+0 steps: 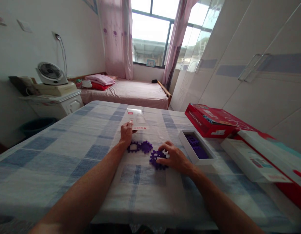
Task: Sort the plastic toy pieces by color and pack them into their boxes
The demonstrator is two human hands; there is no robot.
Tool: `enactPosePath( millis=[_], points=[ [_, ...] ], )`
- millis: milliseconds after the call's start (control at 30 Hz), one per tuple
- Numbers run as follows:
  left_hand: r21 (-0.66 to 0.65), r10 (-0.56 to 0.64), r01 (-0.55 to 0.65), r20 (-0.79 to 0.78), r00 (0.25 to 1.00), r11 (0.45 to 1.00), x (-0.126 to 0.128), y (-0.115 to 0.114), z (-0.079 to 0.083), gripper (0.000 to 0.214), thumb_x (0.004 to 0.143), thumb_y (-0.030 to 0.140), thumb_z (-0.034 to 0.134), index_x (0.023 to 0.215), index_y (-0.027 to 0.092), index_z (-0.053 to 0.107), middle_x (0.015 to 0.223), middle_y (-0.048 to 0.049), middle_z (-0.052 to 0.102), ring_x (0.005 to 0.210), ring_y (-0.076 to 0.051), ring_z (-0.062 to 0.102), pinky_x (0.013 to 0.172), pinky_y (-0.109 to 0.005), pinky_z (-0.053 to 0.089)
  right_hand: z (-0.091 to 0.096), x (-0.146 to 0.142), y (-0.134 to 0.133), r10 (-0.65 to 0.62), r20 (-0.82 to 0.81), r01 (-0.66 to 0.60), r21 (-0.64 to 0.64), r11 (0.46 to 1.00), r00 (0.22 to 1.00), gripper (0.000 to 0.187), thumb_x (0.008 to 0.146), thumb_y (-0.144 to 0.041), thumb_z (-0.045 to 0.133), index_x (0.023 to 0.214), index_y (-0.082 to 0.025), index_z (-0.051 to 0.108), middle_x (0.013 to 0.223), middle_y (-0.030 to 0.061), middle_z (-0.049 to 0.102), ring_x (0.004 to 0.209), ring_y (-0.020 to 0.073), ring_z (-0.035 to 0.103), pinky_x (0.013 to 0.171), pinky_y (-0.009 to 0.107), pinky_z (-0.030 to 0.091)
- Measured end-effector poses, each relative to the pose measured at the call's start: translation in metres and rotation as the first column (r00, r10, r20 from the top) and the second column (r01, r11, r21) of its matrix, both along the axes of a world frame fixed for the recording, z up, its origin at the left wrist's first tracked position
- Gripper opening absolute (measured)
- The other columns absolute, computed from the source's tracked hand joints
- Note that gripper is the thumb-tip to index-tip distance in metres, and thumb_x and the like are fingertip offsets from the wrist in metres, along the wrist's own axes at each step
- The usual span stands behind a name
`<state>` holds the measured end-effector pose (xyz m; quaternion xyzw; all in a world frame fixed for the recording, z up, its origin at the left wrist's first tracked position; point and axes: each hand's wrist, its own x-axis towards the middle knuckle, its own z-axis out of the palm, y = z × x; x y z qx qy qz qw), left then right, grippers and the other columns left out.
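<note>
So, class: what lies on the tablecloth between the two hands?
In the head view, joined purple puzzle pieces lie between the left hand and right hand.

Two bare hands are on the checked table [67,152]: one left hand [126,131] and one right hand [173,157]. Three purple foam puzzle pieces lie loose on the cloth, two joined pieces [140,147] and one single piece [157,159]. One white tray [196,148] holds more purple pieces, too stacked to count. There is one clear plastic sheet [137,118], one red box lid [210,120], one white booklet [248,161] and one fan [51,73].
</note>
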<state>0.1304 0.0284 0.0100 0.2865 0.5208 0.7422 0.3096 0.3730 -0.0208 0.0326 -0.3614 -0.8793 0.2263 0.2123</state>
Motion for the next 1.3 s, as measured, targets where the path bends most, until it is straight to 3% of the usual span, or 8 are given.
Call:
enactPosePath(
  millis=[133, 500, 633, 733, 800, 900, 1133, 1300],
  points=[
    [-0.009, 0.006, -0.006, -0.001, 1.000, 1.000, 0.000, 0.000, 0.001, 0.014, 0.071, 0.026, 0.052, 0.066, 0.014, 0.057, 0.058, 0.0017, 0.056, 0.052, -0.011, 0.055, 0.052, -0.024, 0.052, 0.000, 0.002, 0.000, 0.009, 0.104, -0.014, 0.050, 0.999, 0.995, 0.056, 0.068, -0.043, 0.072, 0.116, -0.020, 0.058, 0.108, 0.0083, 0.057, 0.104, 0.0225, 0.050, 0.090, 0.037, 0.039],
    [-0.004, -0.014, 0.014, -0.025, 1.000, 1.000, -0.002, 0.000, -0.001, 0.018, 0.070, 0.030, 0.053, 0.068, 0.013, 0.058, 0.061, 0.0005, 0.058, 0.055, -0.012, 0.057, 0.053, -0.026, 0.053, 0.020, 0.001, -0.025, 0.019, -0.019, -0.022, -0.141, 0.990, 1.000, 0.026, 0.072, -0.023, 0.065, 0.095, -0.020, 0.056, 0.086, -0.0004, 0.060, 0.077, 0.0122, 0.055, 0.070, 0.025, 0.043],
    [-0.007, -0.017, 0.017, -0.026, 1.000, 1.000, -0.002, 0.000, 0.000, 0.018, 0.069, 0.030, 0.053, 0.070, 0.012, 0.059, 0.061, 0.0002, 0.059, 0.054, -0.012, 0.056, 0.053, -0.026, 0.053, 0.049, 0.039, -0.008, -0.238, -0.182, 0.219, -0.117, 0.969, 0.954, 0.029, 0.075, -0.031, 0.062, 0.100, -0.019, 0.055, 0.085, 0.0018, 0.064, 0.075, 0.0142, 0.059, 0.069, 0.027, 0.046],
    [-0.009, -0.021, 0.020, -0.027, 0.999, 1.000, -0.001, -0.001, 0.000, 0.018, 0.068, 0.030, 0.054, 0.070, 0.012, 0.059, 0.061, 0.0004, 0.059, 0.054, -0.011, 0.057, 0.052, -0.025, 0.053, 0.060, 0.082, 0.016, -0.484, -0.221, 0.486, -0.046, 0.873, 0.847, 0.035, 0.073, -0.038, 0.062, 0.101, -0.017, 0.056, 0.088, 0.0058, 0.065, 0.077, 0.0178, 0.061, 0.069, 0.030, 0.048],
    [-0.009, -0.021, 0.021, -0.026, 0.999, 1.000, -0.001, -0.001, 0.000, 0.018, 0.068, 0.030, 0.054, 0.069, 0.013, 0.059, 0.062, 0.0003, 0.059, 0.054, -0.011, 0.057, 0.052, -0.024, 0.053, 0.057, 0.106, 0.030, -0.564, -0.169, 0.566, -0.040, 0.823, 0.808, 0.037, 0.072, -0.039, 0.062, 0.101, -0.016, 0.058, 0.088, 0.0072, 0.067, 0.078, 0.0194, 0.062, 0.070, 0.032, 0.048],
    [-0.006, -0.020, 0.020, -0.025, 0.999, 1.000, -0.002, 0.000, -0.002, 0.018, 0.068, 0.030, 0.055, 0.068, 0.013, 0.059, 0.065, -0.0003, 0.060, 0.057, -0.012, 0.057, 0.051, -0.023, 0.053, 0.044, 0.126, 0.040, -0.553, -0.077, 0.551, -0.050, 0.833, 0.830, 0.039, 0.074, -0.039, 0.059, 0.104, -0.016, 0.060, 0.098, 0.0097, 0.067, 0.087, 0.0206, 0.063, 0.076, 0.033, 0.048],
    [-0.001, -0.017, 0.017, -0.040, 0.999, 1.000, -0.005, 0.001, -0.005, 0.020, 0.067, 0.032, 0.055, 0.070, 0.013, 0.060, 0.067, -0.0007, 0.060, 0.060, -0.012, 0.057, 0.050, -0.022, 0.052, 0.034, 0.135, 0.027, -0.642, 0.065, 0.630, 0.140, 0.764, 0.764, 0.030, 0.081, -0.031, 0.046, 0.097, -0.017, 0.068, 0.097, 0.0099, 0.069, 0.088, 0.0210, 0.063, 0.080, 0.033, 0.046],
    [-0.003, -0.007, 0.007, -0.034, 0.999, 1.000, -0.004, 0.000, -0.002, 0.017, 0.065, 0.030, 0.055, 0.068, 0.014, 0.060, 0.067, -0.0005, 0.059, 0.060, -0.012, 0.055, 0.049, -0.022, 0.052, 0.031, 0.136, 0.016, -0.576, 0.119, 0.553, 0.182, 0.813, 0.809, 0.028, 0.081, -0.030, 0.047, 0.093, -0.022, 0.071, 0.093, 0.0048, 0.071, 0.089, 0.0203, 0.063, 0.083, 0.033, 0.045]
  ],
)
